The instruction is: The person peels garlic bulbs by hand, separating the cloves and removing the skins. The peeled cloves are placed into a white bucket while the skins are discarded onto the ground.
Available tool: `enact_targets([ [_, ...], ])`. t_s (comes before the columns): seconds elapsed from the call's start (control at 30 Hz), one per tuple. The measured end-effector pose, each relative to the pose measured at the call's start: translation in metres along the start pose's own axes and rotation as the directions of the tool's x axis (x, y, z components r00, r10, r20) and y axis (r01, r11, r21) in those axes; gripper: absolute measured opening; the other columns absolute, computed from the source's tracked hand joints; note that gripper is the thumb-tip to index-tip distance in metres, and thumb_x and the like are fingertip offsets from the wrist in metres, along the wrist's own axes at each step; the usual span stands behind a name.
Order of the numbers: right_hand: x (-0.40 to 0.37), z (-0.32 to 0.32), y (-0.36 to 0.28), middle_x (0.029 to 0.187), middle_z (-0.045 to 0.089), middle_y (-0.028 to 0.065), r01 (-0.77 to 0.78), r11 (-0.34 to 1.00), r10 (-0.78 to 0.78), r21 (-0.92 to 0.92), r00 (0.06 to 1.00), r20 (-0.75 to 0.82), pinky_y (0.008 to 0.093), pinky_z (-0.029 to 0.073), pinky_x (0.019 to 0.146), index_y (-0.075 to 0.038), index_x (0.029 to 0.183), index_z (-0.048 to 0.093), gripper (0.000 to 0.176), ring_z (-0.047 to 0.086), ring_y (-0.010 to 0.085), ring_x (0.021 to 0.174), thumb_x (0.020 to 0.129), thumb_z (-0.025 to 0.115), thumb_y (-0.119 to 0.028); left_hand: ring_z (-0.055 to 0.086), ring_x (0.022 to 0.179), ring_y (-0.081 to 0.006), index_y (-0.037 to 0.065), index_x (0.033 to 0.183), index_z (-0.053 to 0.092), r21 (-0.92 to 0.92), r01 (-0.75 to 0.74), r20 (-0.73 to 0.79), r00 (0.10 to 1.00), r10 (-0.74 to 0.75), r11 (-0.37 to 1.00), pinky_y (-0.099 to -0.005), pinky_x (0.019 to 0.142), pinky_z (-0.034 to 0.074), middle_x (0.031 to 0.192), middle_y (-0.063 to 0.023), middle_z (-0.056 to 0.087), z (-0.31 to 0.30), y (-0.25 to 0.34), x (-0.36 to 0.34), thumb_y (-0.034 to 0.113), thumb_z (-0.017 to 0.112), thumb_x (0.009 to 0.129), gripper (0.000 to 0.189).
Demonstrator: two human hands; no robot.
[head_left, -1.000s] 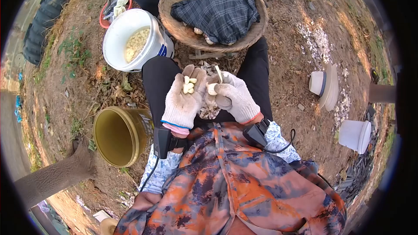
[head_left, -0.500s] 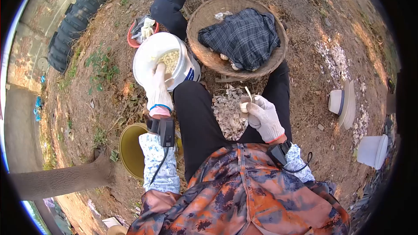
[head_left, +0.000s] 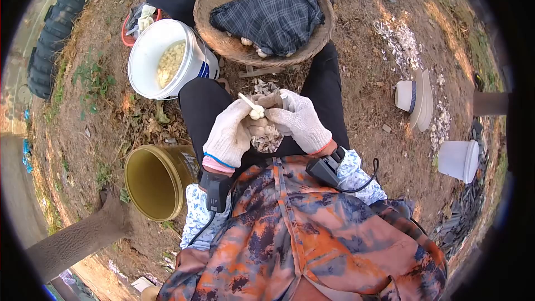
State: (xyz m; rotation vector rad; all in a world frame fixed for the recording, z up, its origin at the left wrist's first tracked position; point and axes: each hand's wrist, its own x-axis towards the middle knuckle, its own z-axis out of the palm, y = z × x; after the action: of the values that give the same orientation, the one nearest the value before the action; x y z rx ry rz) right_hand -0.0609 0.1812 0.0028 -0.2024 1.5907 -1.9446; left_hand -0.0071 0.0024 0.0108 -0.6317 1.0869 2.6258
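A white bucket point(head_left: 196, 62), a mustard-yellow bucket point(head_left: 150, 177), a tan woven basket point(head_left: 207, 23), a dark blue plaid cloth point(head_left: 267, 14). Off-white knit gloves point(head_left: 227, 134) with blue and pink cuffs; cream garlic clove point(head_left: 256, 114); orange-and-blue mottled shirt point(head_left: 312, 234).

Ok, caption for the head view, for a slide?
Gloved left hand and right hand pinch a garlic clove, near a white bucket of peeled cloves and a wicker basket.

- White knitted gloves point(head_left: 225, 144), pink-edged cuffs, on left hand point(head_left: 231, 134) and right hand point(head_left: 301, 121)
- Black boxy wrist units point(head_left: 216, 190) trailing black cables point(head_left: 363, 185)
- Blue-flowered white sleeves point(head_left: 198, 220)
- Orange-and-navy mottled smock point(head_left: 312, 234)
- Black trousers point(head_left: 202, 97)
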Motion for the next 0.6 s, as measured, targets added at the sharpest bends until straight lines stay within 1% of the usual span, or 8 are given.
enact_targets([
  [0.03,0.0,0.0,0.0,0.081,0.063,0.0031,-0.003,1.0,0.003,0.0,1.0,0.0,0.028,0.048,0.063,-0.002,0.106,0.066,0.03,0.055,0.0055,0.076,0.089,0.076,-0.025,0.054,0.065,-0.0112,-0.005,0.118,0.063,-0.012,-0.011,-0.016,1.0,0.011,1.0,-0.0245,0.058,0.042,0.094,-0.0093,0.067,0.001,0.0,-0.001,0.024,0.056,0.102,0.034],
  [0.1,0.002,0.002,-0.003,0.078,0.062,0.0065,0.139,0.858,-0.171,-0.495,0.985,-0.018,0.0315,0.047,0.062,-0.002,0.102,0.065,0.029,0.057,0.0129,0.069,0.089,0.075,-0.025,0.059,0.067,-0.0128,-0.006,0.117,0.062,0.06,-0.03,-0.065,0.997,0.034,0.998,-0.0245,0.058,0.048,0.095,-0.0094,0.067,0.008,0.0,-0.005,0.024,0.056,0.102,0.035],
  [0.2,0.002,0.014,-0.002,0.077,0.061,0.0113,0.374,0.707,-0.447,-0.6,0.894,0.031,0.0358,0.046,0.062,-0.002,0.099,0.064,0.028,0.056,0.026,0.065,0.088,0.075,-0.024,0.069,0.074,-0.0186,-0.004,0.116,0.062,0.303,-0.06,-0.184,0.976,0.12,0.951,-0.0276,0.06,0.059,0.094,-0.0106,0.069,0.011,-0.006,-0.004,0.025,0.058,0.102,0.032],
  [0.3,0.004,0.008,-0.004,0.08,0.061,0.0155,0.235,0.754,-0.34,-0.614,0.939,-0.059,0.0382,0.047,0.064,-0.002,0.101,0.065,0.028,0.055,0.0362,0.068,0.086,0.075,-0.023,0.069,0.074,-0.019,-0.004,0.118,0.062,0.048,-0.132,-0.037,0.99,0.133,0.99,-0.0288,0.059,0.058,0.092,-0.0107,0.07,0.008,-0.008,-0.006,0.026,0.059,0.101,0.034],
  [0.37,0.001,0.009,-0.008,0.077,0.063,0.0103,0.209,0.729,-0.321,-0.652,0.946,-0.055,0.0351,0.047,0.06,-0.002,0.097,0.065,0.024,0.057,0.0283,0.064,0.09,0.073,-0.024,0.069,0.075,-0.019,-0.004,0.12,0.061,0.103,-0.129,-0.053,0.989,0.134,0.986,-0.029,0.06,0.056,0.091,-0.0105,0.07,0.01,-0.01,-0.008,0.028,0.059,0.102,0.037],
  [0.43,-0.006,0.02,-0.019,0.069,0.059,0.003,0.061,0.966,-0.1,-0.25,0.985,-0.144,0.0296,0.045,0.053,-0.003,0.091,0.064,0.022,0.056,0.0181,0.058,0.095,0.069,-0.024,0.068,0.074,-0.0179,-0.004,0.122,0.061,0.221,-0.132,-0.033,0.989,0.142,0.966,-0.0282,0.061,0.055,0.09,-0.0099,0.069,0.014,-0.008,-0.012,0.03,0.057,0.102,0.04],
  [0.57,-0.004,0.017,-0.021,0.062,0.05,-0.0037,-0.086,0.975,0.1,0.207,0.993,-0.058,0.0251,0.037,0.045,-0.004,0.089,0.062,0.022,0.047,0.0086,0.05,0.1,0.062,-0.023,0.063,0.066,-0.0148,-0.002,0.12,0.062,-0.072,-0.014,0.023,1.0,0.015,0.997,-0.0261,0.058,0.051,0.089,-0.0082,0.069,0.01,-0.006,-0.014,0.026,0.06,0.1,0.034],
  [0.6,-0.004,0.012,-0.016,0.06,0.049,-0.0036,-0.156,0.895,0.123,0.417,0.987,0.106,0.0245,0.034,0.044,-0.003,0.094,0.062,0.02,0.045,0.0079,0.048,0.102,0.059,-0.022,0.063,0.066,-0.0148,-0.002,0.12,0.062,-0.072,-0.013,0.023,1.0,0.015,0.997,-0.0261,0.058,0.051,0.089,-0.0082,0.069,0.007,-0.007,-0.013,0.026,0.06,0.1,0.034],
])
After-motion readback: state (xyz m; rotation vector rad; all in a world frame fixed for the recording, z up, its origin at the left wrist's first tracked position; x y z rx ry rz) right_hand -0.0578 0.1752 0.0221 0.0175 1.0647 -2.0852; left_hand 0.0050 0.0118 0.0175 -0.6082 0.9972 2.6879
